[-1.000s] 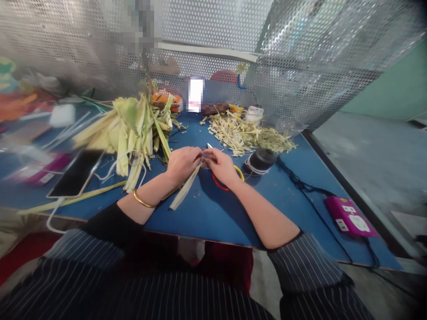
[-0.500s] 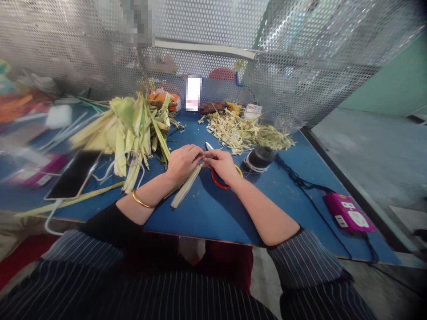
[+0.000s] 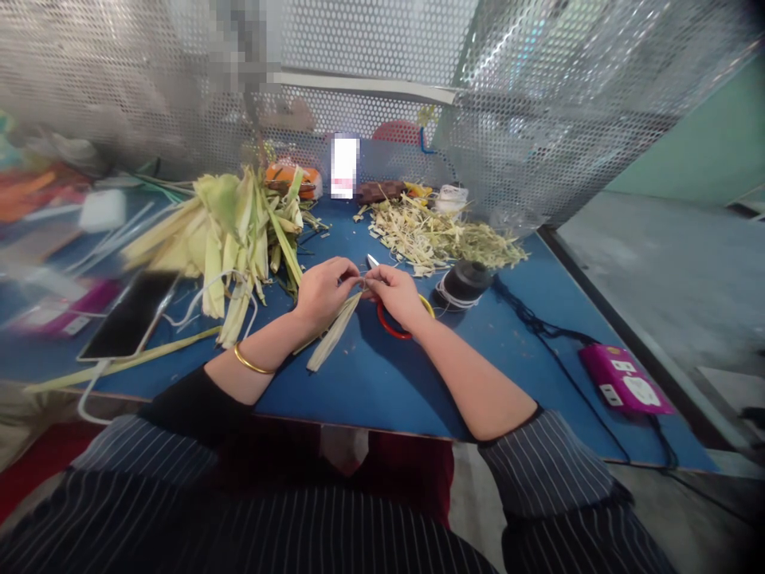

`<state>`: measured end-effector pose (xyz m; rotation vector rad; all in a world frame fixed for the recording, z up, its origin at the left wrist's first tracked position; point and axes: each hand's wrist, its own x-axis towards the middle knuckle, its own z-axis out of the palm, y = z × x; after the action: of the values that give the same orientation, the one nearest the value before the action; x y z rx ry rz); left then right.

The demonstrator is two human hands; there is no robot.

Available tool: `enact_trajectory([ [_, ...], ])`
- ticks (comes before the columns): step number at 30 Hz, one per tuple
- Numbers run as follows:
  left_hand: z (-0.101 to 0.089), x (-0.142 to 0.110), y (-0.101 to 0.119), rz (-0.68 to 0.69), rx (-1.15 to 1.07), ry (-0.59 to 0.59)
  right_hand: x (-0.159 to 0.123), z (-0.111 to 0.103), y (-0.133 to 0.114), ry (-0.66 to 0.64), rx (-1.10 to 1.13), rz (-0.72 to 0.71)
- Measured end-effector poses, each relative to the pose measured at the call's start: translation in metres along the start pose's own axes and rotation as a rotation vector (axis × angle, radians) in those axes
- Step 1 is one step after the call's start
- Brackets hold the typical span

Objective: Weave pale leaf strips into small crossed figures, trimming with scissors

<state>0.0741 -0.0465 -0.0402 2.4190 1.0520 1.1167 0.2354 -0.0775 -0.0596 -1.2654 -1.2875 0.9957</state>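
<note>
The husk strip (image 3: 335, 333) is located just below the centre of the frame, slanted over the blue table (image 3: 418, 391); its narrow upper end is brought up to the fingertips and its broad lower end is left unsupported. That upper end appears to be pinched between thumb and fingers of the left hand (image 3: 323, 295). The right hand (image 3: 394, 295) is bent inward, its fingertips drawn together at the same spot; what is pinched there cannot be told, being too small and partly covered.

Risks noted (judged):

1. Splitting. Dry fibre is suggested by the pale colour; if the narrow end is pulled or twisted too hard, a lengthwise tear could be caused.

2. Slipping. Only the tip is gripped, so the strip could be turned or dropped if either pinch is relaxed.

3. Scissors (image 3: 394, 331). The red and yellow handles lie under the right hand, and the blade tip (image 3: 373, 261) is pointed toward the top of the frame, just beyond the fingertips. A knuckle could be nicked if the hands were pushed forward.

4. Snagging. White thread (image 3: 457, 299) is wound loosely around the black spool (image 3: 471, 277), right of centre; a loop could be caught by the right wrist if it were swung outward.
</note>
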Motion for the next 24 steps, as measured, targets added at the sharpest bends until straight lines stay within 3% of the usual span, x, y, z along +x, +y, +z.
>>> enact_trajectory([
  [8,0.002,0.001,-0.001,-0.071,-0.069,-0.008,-0.002,-0.001,-0.004,0.024,-0.136,-0.051],
  [12,0.003,0.002,-0.007,-0.145,-0.138,0.002,-0.002,-0.008,-0.01,0.084,-0.304,-0.167],
  [16,0.005,0.004,-0.019,-0.306,-0.089,0.002,-0.002,-0.01,-0.017,0.095,-0.065,-0.12],
  [19,0.007,0.005,-0.022,-0.368,-0.142,-0.018,-0.003,-0.006,-0.019,-0.035,0.197,-0.011],
  [21,0.009,0.006,-0.02,-0.403,-0.267,-0.015,-0.004,-0.003,-0.019,-0.111,0.331,0.038],
  [24,0.01,0.006,-0.012,-0.599,-0.641,-0.054,-0.004,0.0,-0.018,-0.1,0.413,0.079],
])
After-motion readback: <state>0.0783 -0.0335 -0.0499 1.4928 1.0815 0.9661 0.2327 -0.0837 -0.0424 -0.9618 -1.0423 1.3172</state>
